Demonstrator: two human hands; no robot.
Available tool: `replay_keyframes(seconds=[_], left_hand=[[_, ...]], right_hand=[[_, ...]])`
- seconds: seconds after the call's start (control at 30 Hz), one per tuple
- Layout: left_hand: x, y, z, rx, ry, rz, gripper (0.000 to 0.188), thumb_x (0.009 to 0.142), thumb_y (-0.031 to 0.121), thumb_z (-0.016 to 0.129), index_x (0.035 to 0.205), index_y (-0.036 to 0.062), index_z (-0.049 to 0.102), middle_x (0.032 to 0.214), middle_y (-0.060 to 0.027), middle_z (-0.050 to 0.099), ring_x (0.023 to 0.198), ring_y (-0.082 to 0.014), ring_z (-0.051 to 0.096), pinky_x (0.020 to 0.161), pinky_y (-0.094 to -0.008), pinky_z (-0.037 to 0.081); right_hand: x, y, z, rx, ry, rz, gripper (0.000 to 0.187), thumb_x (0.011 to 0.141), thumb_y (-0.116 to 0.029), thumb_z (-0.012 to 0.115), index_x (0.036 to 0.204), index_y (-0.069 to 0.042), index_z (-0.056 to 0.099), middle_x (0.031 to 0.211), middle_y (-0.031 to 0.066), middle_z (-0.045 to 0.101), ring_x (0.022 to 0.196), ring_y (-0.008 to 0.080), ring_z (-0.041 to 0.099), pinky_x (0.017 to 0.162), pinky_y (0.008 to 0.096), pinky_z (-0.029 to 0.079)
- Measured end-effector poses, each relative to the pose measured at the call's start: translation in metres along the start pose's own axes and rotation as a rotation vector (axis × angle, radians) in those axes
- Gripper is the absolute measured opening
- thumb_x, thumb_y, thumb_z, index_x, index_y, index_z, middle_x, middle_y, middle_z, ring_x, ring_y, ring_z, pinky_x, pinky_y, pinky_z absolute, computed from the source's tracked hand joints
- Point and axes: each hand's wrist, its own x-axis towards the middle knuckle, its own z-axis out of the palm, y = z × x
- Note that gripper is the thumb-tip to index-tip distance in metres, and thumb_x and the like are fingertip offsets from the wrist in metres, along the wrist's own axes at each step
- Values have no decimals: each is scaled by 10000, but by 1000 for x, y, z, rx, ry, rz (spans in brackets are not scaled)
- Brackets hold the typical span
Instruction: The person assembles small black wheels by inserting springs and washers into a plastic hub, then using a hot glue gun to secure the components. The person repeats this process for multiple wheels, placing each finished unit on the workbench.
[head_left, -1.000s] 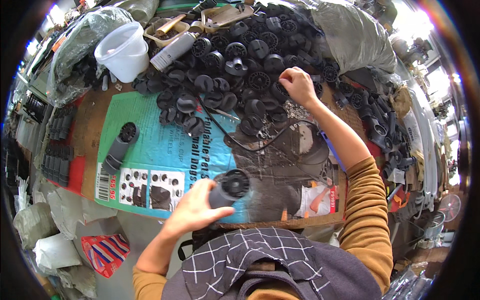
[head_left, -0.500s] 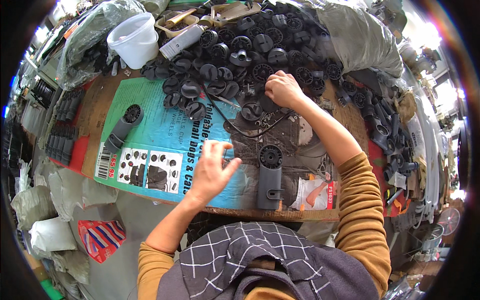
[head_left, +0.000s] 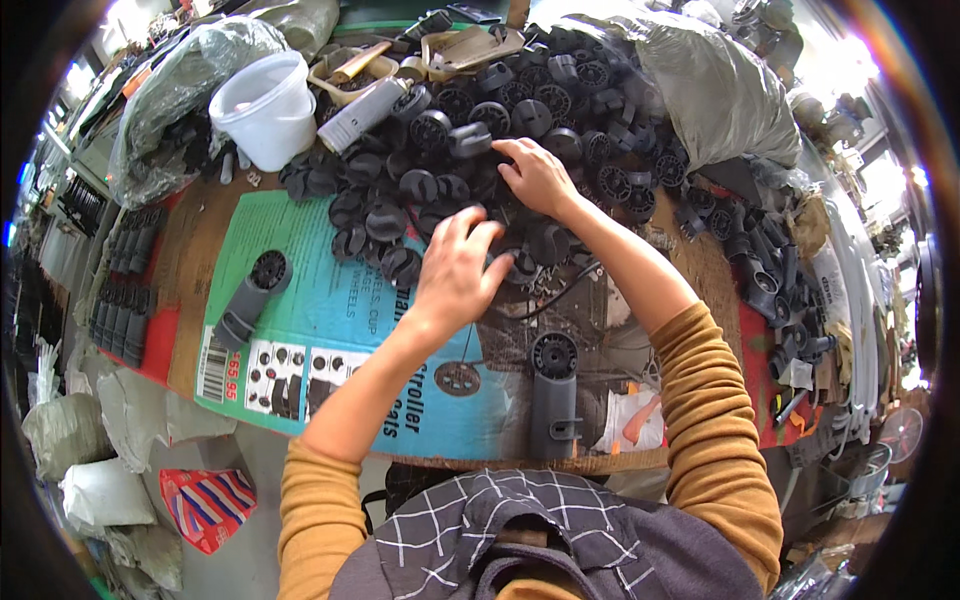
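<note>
My left hand [head_left: 455,268] is over the near edge of a heap of black plastic knobs [head_left: 385,222], fingers apart and slightly blurred. Its thumb is close to another black knob [head_left: 547,243]. Farther in, my right hand [head_left: 540,180] reaches with index finger and thumb spread; the index fingertip meets the edge of a round black wheel part [head_left: 470,140]. Close to the table's front edge stands a dark grey tube fitting [head_left: 553,410] with a round ribbed hub on top. A similar fitting [head_left: 250,300] lies tilted at the left. A flat dark disc [head_left: 458,378] shows below my left wrist.
Behind the heap are a white bucket [head_left: 265,115], a spray can [head_left: 365,115] and beige trays [head_left: 470,50]. Grey fittings stand in rows [head_left: 122,320] at the left; more are piled [head_left: 760,275] at the right. A printed cardboard sheet [head_left: 300,230] covers part of the table.
My left hand has moved forward from over the cardboard to the knobs. My right hand has shifted left along the heap, away from the dark piece it was on. The view has tilted slightly.
</note>
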Motion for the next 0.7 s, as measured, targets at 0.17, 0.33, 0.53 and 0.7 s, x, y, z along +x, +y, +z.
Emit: replay_keyframes(seconds=[0.17,0.33,0.53,0.7], left_hand=[[90,-54,28,488,-333,-86,678,793,525,697,1397,301,487,1612,-51,96,1462,-427,38,1068,-749,96],[109,-125,-9,554,-196,-187,669,798,496,696,1407,433,427,1616,-79,49,1440,-442,134,1054,-708,245],[115,-159,-4,387,146,-103,544,842,401,681,1349,295,513,1413,-303,352,1285,-463,368,1066,-502,350],[107,-150,-6,417,189,41,514,869,528,617,1300,249,600,1468,-284,323,1336,-451,317,1121,-517,231]], right_hand=[[-3,44,-32,-663,-217,-49,654,836,-628,562,1414,-345,442,1587,61,216,1456,365,166,1126,646,135],[5,96,-82,-817,-198,333,701,828,-635,593,1417,-289,440,1586,60,214,1462,348,147,1140,639,90],[6,85,-55,-244,150,16,605,812,-413,709,1332,-179,508,1380,124,453,1317,324,394,1098,505,265],[22,48,-40,-461,-150,673,874,808,-684,582,1490,-190,349,1369,217,471,1276,386,444,1028,503,369]])
